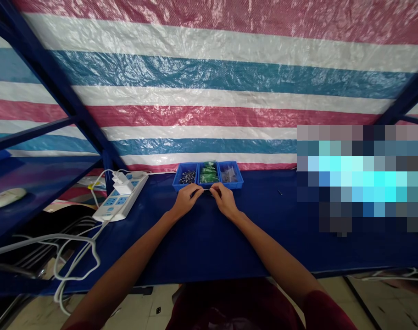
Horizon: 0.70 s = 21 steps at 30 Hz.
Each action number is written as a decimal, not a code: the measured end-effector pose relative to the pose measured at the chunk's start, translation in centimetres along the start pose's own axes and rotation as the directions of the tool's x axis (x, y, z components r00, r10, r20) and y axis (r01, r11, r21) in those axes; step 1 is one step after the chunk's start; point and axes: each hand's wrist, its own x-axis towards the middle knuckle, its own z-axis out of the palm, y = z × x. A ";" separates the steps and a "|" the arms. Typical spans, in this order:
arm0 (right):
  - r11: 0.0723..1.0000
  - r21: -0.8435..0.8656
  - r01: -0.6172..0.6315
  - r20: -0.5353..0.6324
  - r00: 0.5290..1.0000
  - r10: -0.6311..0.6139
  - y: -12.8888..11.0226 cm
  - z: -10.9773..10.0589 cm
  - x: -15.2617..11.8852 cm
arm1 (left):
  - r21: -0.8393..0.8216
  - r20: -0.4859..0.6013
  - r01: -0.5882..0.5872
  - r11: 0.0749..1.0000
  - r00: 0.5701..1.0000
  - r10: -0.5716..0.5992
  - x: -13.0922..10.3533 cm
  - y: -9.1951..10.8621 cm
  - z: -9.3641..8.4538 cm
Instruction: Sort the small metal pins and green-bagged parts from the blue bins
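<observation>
My left hand (186, 200) and my right hand (225, 200) meet over the blue table, fingertips pinched and almost touching. Between them is a small thin part (206, 189), pale at one end and dark at the other, too small to name. Both hands are closed on it. Just beyond my fingers stand three joined blue bins. Loose dark, slim pieces (187, 177) fill the left bin, green packets (209, 173) the middle one, and clear plastic bags (228, 174) the right one. A single small dark piece (280, 192) lies on the table to the right.
A white power strip (121, 201) with a plugged-in white adapter (122, 183) lies left, its white cables (78, 261) looping over the table edge. Blue frame posts (107, 160) rise at the sides. Striped sheeting (209, 101) hangs behind. The far right is pixelated.
</observation>
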 end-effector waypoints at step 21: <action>0.997 0.053 0.053 -0.047 0.998 -0.051 -0.4 -0.1 -0.1 | -0.068 0.024 0.039 0.997 0.999 -0.038 0.2 0.5 -0.6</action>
